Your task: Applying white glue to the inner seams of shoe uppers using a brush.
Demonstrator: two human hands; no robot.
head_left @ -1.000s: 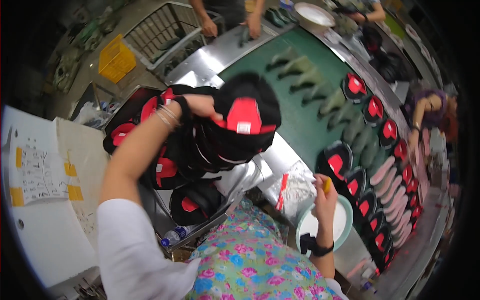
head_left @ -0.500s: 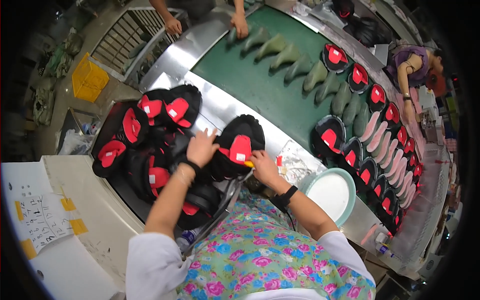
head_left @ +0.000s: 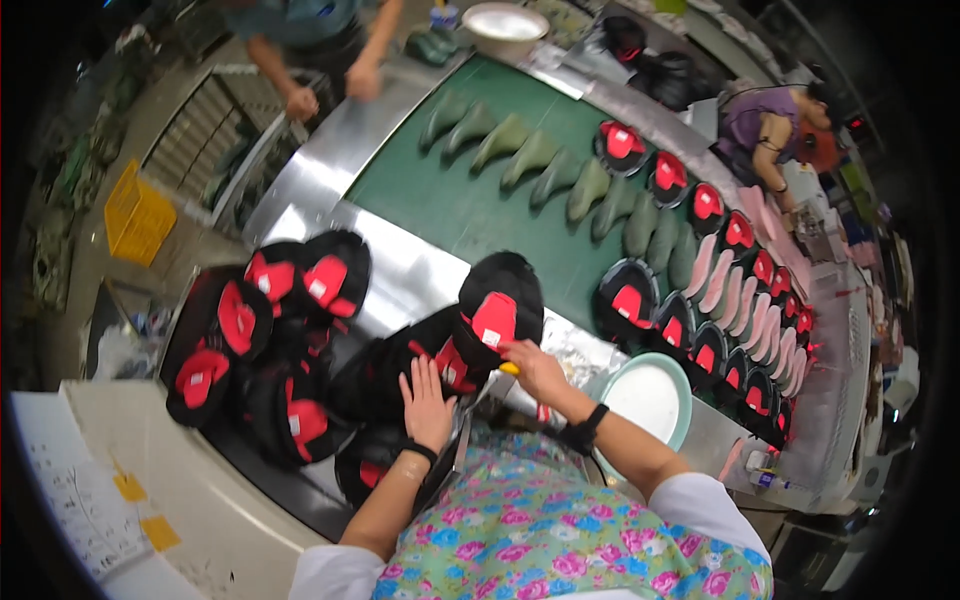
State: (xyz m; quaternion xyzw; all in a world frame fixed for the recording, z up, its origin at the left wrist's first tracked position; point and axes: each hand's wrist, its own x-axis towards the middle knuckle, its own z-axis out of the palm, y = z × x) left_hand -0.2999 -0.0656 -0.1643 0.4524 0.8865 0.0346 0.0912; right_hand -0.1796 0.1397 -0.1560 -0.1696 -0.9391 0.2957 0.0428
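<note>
A black shoe upper (head_left: 512,278) with a red lining and a white label is tilted at the belt's near edge. My right hand (head_left: 540,372) pinches its lower edge. The same hand holds a small yellow-handled tool (head_left: 510,369), its working end hidden. My left hand (head_left: 428,408) is open, its fingers stretched out over dark uppers beside a red lining (head_left: 455,368). More black-and-red uppers (head_left: 303,422) are piled to the left in a dark tray. Close to my right wrist stands a pale green basin (head_left: 686,400) with something white in it.
Across the green belt (head_left: 420,205) run rows of green shoe lasts (head_left: 500,140), black-and-red uppers and pink insoles (head_left: 740,300). A co-worker's hands (head_left: 363,80) are beyond the belt at upper left; another person (head_left: 765,135) is at far right. A yellow crate (head_left: 138,220) sits left.
My left hand has come down toward me and flattened out. The upper at my right hand has separated from the dark pile and shifted right. The co-worker's hand has left the lasts.
</note>
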